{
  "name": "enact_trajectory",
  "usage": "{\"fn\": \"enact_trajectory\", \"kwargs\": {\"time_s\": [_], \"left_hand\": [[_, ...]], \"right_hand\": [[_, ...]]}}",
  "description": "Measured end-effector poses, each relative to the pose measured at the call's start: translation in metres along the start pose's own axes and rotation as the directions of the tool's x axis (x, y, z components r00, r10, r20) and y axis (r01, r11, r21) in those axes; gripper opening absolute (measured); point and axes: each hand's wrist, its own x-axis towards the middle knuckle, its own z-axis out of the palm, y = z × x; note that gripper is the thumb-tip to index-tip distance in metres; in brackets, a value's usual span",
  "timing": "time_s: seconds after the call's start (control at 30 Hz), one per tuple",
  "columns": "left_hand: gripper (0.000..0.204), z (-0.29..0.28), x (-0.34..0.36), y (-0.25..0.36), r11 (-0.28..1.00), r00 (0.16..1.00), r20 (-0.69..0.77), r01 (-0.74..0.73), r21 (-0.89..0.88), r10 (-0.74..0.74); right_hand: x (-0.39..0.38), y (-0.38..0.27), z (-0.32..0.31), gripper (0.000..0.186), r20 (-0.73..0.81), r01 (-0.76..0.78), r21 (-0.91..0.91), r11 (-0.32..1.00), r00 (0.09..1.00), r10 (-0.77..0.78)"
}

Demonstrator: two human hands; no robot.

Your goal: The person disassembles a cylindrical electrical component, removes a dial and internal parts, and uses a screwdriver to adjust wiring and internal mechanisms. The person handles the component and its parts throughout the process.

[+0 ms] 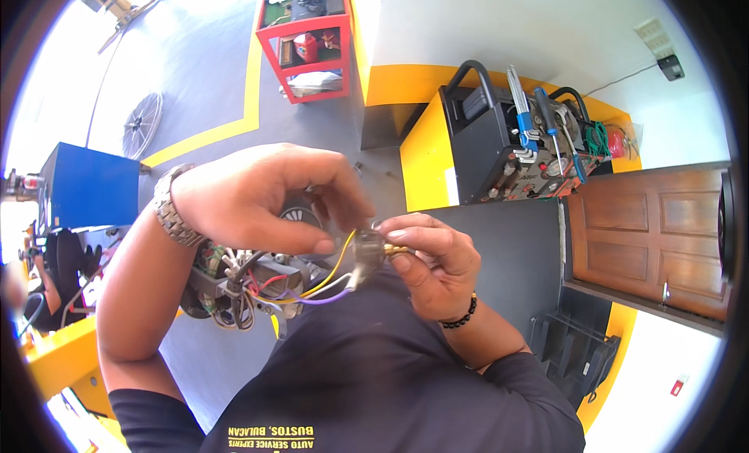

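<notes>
My right hand [441, 270], with a dark bead bracelet, pinches the brass-coloured shaft of a small round grey electrical part [368, 250]. Yellow, white and purple wires [324, 298] run from that part to an opened grey device [292, 281] at the left, where a circuit board and bundled wires show. Over the wires hovers my left hand [269, 195], wearing a metal watch. Its thumb and bent fingers are apart, and the fingertips come close to the part's upper side. Motion blurs the part and those fingertips, so its exact kind is unclear.
Ahead stands a red shelf cart [304, 63]. A black machine [488, 133] with hex keys and screwdrivers on it is at the far right, near a wooden door [647, 234]. To the left are a blue box [94, 188] and another person's arm [48, 285].
</notes>
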Motion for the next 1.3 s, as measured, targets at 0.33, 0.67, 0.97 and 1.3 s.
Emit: {"fn": "enact_trajectory", "kwargs": {"time_s": [0.33, 0.67, 0.97, 1.3], "left_hand": [[0.023, 0.012, 0.004, 0.001, 0.984, 0.993, -0.064, 0.107, 0.146, -0.098], [0.016, 0.019, 0.002, 0.0, 0.966, 0.996, -0.091, 0.009, 0.257, 0.015], [0.015, 0.025, 0.0, 0.007, 0.973, 0.993, -0.116, 0.007, 0.229, 0.02], [0.02, 0.025, 0.002, 0.015, 0.981, 0.997, -0.058, 0.068, 0.179, -0.059]], "right_hand": [[-0.026, 0.02, 0.021, 0.02, -0.003, -0.285, 0.622, 0.729, 0.93, 0.367], [-0.029, 0.012, 0.03, 0.027, -0.094, -0.314, 0.628, 0.712, 0.877, 0.47], [-0.022, -0.001, 0.023, 0.021, -0.059, -0.34, 0.492, 0.801, 0.905, 0.421], [-0.017, -0.007, 0.016, 0.031, 0.085, -0.59, 0.521, 0.617, 0.755, 0.651]]}}
